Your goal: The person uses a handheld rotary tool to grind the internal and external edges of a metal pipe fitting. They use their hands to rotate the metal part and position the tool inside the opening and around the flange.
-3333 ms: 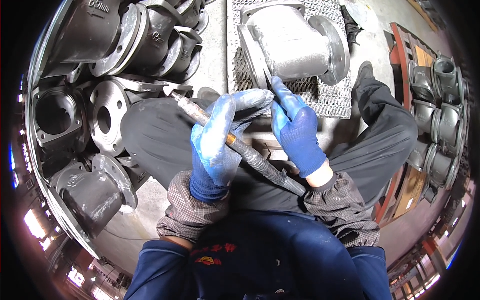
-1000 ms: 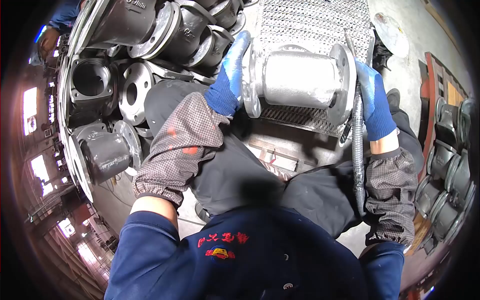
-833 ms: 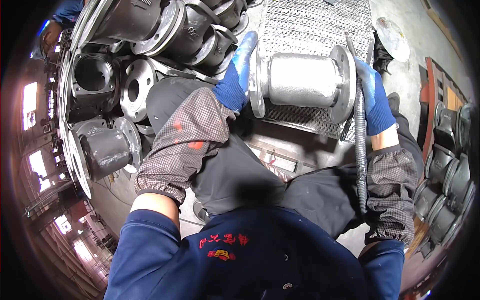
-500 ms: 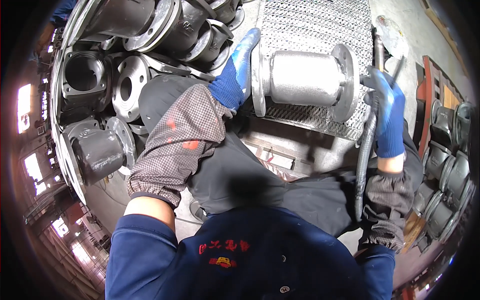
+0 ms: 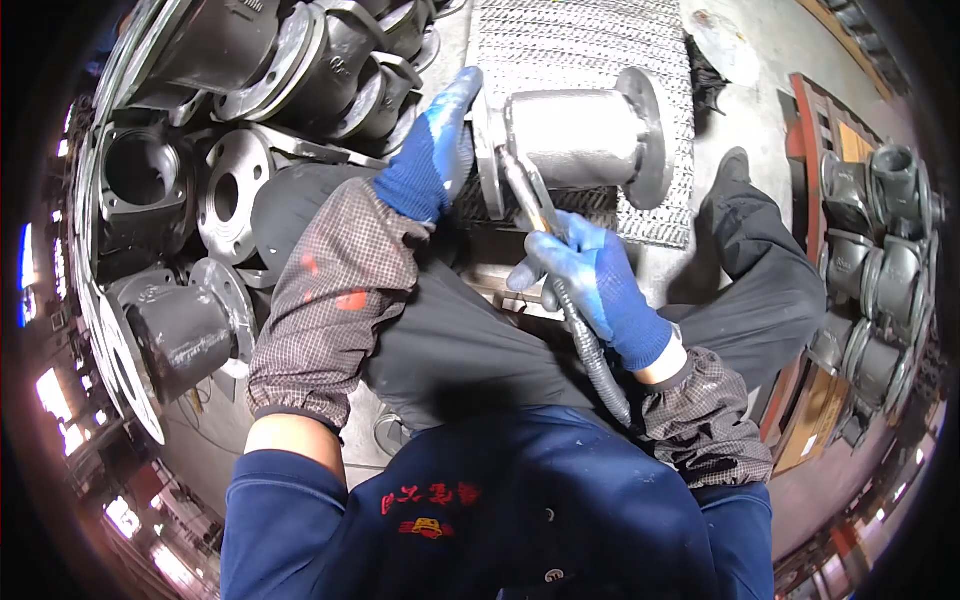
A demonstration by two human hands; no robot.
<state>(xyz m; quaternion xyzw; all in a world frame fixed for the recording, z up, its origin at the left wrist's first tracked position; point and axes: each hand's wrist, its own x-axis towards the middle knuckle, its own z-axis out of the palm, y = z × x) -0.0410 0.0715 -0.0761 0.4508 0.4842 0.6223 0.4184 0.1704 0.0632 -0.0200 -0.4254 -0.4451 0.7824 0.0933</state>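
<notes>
A silver-grey flanged metal casting (image 5: 575, 137), cylindrical with a round flange at each end, lies on its side before me. My gloved left hand (image 5: 435, 147) rests along the outer face of its left flange, fingers stretched out; the thumb side is hidden. Gripped in my gloved right hand (image 5: 608, 287) is a slim hand-held grinder (image 5: 524, 187) with a dark ribbed hose (image 5: 600, 375) trailing from its rear. The grinder's tip reaches the inner side of the left flange, near the neck; whether it touches I cannot tell.
Under the casting is a metal mesh-topped stand (image 5: 575, 40). Several dark flanged castings (image 5: 330, 65) are piled at the left, and one (image 5: 180, 325) lies near my left elbow. More castings (image 5: 880, 265) stand on a pallet at the right. My legs straddle the stand's near edge.
My right hand has swung left with the grinder from beyond the right flange to the left flange. The casting, stand and left hand appear shifted left in the view.
</notes>
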